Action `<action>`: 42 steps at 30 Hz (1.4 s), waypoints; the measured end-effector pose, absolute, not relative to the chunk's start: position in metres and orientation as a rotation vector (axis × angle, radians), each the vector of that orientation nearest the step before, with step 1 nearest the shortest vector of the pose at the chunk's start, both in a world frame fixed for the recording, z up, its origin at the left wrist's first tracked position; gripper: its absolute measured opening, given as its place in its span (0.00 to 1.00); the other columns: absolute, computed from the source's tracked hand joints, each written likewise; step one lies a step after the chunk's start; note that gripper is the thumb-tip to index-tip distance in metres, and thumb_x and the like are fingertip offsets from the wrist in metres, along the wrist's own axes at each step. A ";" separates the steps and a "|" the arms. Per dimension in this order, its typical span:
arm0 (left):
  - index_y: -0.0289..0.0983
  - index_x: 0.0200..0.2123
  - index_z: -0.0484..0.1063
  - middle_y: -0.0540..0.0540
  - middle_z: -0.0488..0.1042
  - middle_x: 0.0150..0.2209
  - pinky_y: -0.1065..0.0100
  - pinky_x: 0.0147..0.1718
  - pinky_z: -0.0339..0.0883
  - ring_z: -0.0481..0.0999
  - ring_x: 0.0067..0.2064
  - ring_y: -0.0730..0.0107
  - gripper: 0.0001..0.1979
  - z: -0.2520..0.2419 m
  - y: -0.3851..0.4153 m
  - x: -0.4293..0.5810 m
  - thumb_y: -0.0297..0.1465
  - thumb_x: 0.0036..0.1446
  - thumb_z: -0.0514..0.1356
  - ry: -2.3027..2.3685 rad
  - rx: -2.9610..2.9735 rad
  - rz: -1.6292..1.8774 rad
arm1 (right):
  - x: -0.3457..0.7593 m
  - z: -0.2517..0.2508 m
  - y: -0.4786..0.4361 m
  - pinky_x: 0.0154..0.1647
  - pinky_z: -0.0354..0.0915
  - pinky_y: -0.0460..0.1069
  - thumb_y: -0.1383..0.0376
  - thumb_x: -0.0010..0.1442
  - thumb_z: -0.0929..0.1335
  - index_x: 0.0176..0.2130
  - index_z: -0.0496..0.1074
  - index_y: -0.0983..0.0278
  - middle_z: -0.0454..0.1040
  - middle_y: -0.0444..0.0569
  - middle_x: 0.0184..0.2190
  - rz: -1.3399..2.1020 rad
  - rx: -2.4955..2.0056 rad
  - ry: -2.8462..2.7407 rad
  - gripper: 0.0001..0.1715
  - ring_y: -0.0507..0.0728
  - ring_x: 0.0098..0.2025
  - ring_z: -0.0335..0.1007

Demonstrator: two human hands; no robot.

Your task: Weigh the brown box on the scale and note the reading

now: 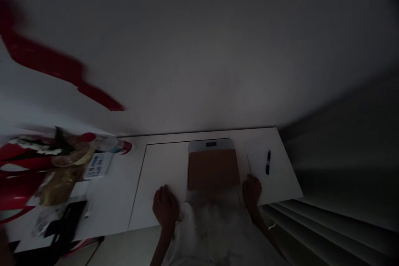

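Dim light makes the details hard to read. My left hand (166, 205) rests on the white table near its front edge, left of a brown box (213, 169), with its fingers curled in and nothing visible in them. The box, flat and closed, lies on a grey slab with a small dark display (211, 144), which looks like a scale. To the right of the box is my right hand (252, 190), fingers bent together beside a thin light line that may be a paper edge. Whether it grips anything is hidden. A black pen (268, 162) lies beyond it on white paper (258, 158).
At the left stand a bottle with red ends (114, 144), a white box with blue print (98, 165), a red bag (18, 187) and other clutter. A wall (212, 58) rises behind the table (165, 162). Grey folds (311, 220) hang at the right.
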State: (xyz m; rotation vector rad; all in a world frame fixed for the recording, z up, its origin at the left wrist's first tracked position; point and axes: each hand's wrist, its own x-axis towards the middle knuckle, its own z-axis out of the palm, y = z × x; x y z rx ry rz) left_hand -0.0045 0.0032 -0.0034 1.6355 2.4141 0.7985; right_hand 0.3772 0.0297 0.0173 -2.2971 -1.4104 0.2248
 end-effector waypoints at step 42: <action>0.36 0.26 0.70 0.39 0.74 0.29 0.61 0.33 0.52 0.70 0.33 0.60 0.22 0.023 0.002 0.005 0.38 0.62 0.41 2.500 1.570 -0.090 | 0.381 0.035 0.027 0.32 0.50 0.50 0.61 0.61 0.59 0.27 0.74 0.66 0.75 0.53 0.27 0.598 -2.550 -1.641 0.20 0.56 0.30 0.68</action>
